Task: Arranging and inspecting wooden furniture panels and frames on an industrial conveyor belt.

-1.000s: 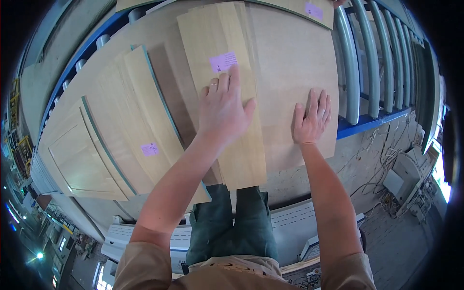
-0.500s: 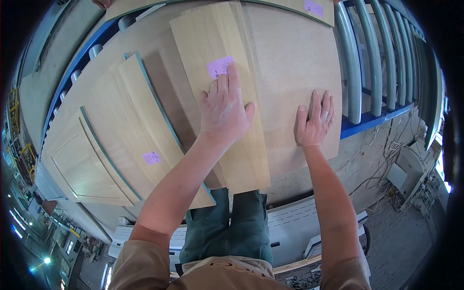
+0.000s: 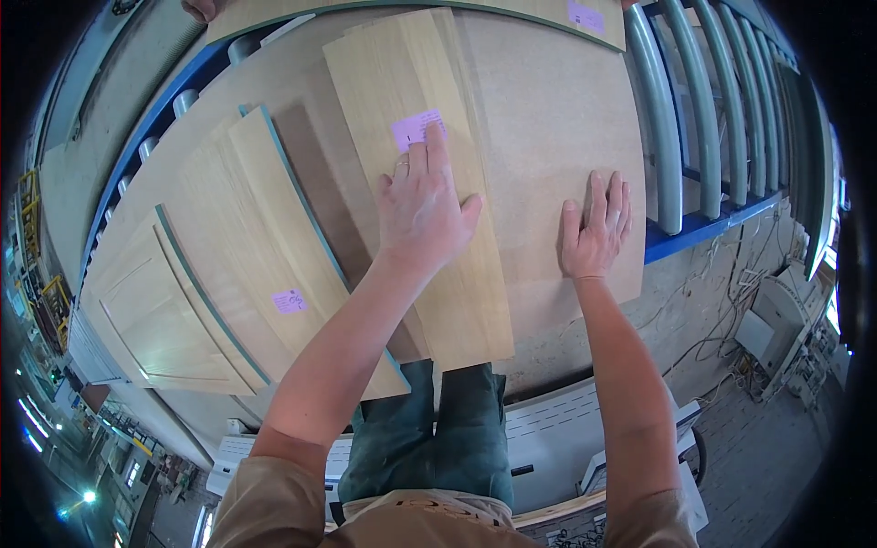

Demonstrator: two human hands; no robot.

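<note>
My left hand (image 3: pixel 425 210) lies on a long, narrow light-wood board (image 3: pixel 470 292), fingers stretched forward and holding nothing. Its fingertips touch a pink-purple label (image 3: pixel 413 131) stuck on that board. Off to the right, my right hand (image 3: pixel 598 236) rests flat with spread fingers on a large brown sheet (image 3: pixel 557 119), which lies under the narrow board. Left of my left forearm is another light-wood panel (image 3: pixel 260 210) with a blue-green edge and its own purple label (image 3: pixel 289 301). Farther left sits a framed panel (image 3: pixel 174 315) like a cabinet door.
At the far edge, another person's hand (image 3: pixel 199 8) is at a long wooden board (image 3: pixel 402 5) bearing a purple label. Grey rollers (image 3: pixel 705 110) on a blue frame (image 3: pixel 703 235) run along the right. Cables and a grey metal box (image 3: pixel 776 315) are on the floor beyond.
The boards sit very slightly lower in the picture, with a small shift of the view. Both my hands keep their places on the boards.
</note>
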